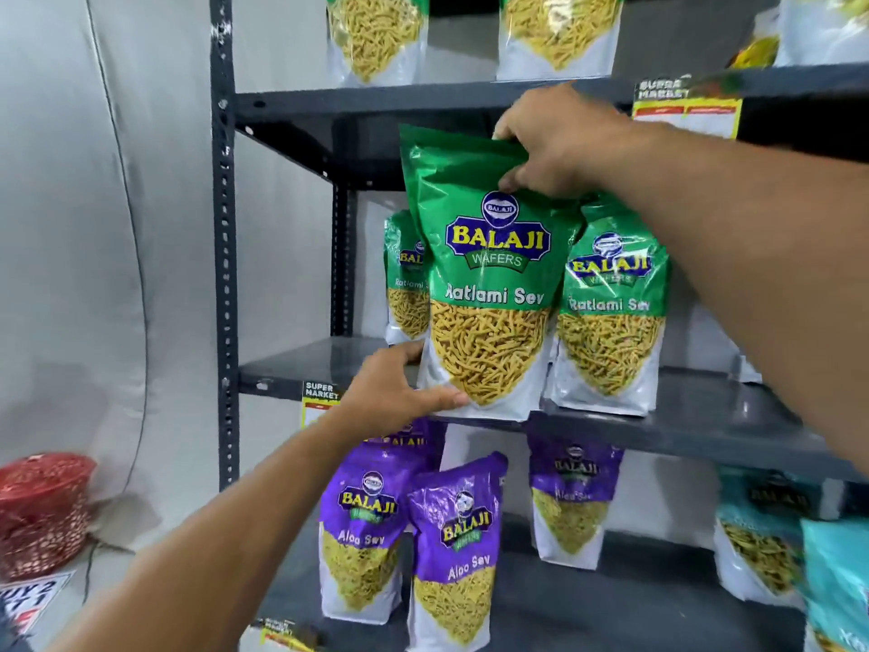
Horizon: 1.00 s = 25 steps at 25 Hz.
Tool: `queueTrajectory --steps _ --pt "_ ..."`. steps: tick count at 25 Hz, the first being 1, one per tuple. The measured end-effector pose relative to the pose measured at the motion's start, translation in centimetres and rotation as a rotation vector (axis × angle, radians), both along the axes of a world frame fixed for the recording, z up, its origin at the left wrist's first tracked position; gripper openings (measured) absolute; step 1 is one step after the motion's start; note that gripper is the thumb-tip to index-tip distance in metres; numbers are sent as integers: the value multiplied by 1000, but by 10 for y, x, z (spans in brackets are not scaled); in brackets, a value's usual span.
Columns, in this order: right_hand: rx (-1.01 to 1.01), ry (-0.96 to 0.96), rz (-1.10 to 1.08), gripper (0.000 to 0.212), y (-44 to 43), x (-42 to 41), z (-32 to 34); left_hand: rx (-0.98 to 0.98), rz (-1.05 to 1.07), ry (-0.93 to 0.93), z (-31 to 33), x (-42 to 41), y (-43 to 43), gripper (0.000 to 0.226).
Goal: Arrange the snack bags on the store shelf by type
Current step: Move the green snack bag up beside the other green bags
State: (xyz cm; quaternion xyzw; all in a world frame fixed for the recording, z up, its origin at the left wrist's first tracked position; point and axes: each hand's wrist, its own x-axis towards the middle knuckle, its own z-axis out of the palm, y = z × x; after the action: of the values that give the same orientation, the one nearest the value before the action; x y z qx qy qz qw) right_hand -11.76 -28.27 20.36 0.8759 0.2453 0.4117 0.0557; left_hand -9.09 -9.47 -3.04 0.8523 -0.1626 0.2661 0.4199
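A green Ratlami Sev bag (489,284) stands upright at the front edge of the middle shelf (682,416). My right hand (559,143) pinches its top right corner. My left hand (399,392) grips its bottom left corner. Two more green Ratlami Sev bags stand on the same shelf, one (611,312) to the right and one (404,280) behind on the left. Purple Aloo Sev bags (451,548) stand on the shelf below, with teal bags (762,534) further right. More green bags (376,35) line the top shelf.
The dark metal rack has an upright post (225,256) at its left. Yellow price tags (686,105) hang on the shelf edges. A red mesh basket (42,510) sits on the floor at the left beside a grey wall.
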Motion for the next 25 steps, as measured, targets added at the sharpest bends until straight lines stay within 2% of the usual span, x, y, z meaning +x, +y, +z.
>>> queueTrajectory --steps 3,8,13,15,16,18,19,21,23,25 --pt "20 5 -33 45 18 37 1 60 26 13 12 41 17 43" --pt "25 4 -132 43 33 87 -12 186 19 41 13 81 24 53" --pt "38 -39 -141 44 39 110 -29 163 -35 72 7 104 33 53" --pt "72 -132 -61 52 37 101 -40 156 -36 77 6 106 33 58" --pt "129 -182 53 54 35 94 -50 154 -40 78 7 107 33 58" --pt "375 -217 316 52 31 75 -85 144 -51 82 6 105 32 53" --pt "537 -147 390 51 29 67 -110 127 -58 81 6 105 32 50" --pt "802 152 376 57 27 59 -167 59 -101 76 5 104 32 54" --pt "908 391 257 63 24 68 -210 -29 -138 66 5 104 33 66" --pt "969 536 126 68 19 82 -222 -48 -140 55 5 104 33 66"
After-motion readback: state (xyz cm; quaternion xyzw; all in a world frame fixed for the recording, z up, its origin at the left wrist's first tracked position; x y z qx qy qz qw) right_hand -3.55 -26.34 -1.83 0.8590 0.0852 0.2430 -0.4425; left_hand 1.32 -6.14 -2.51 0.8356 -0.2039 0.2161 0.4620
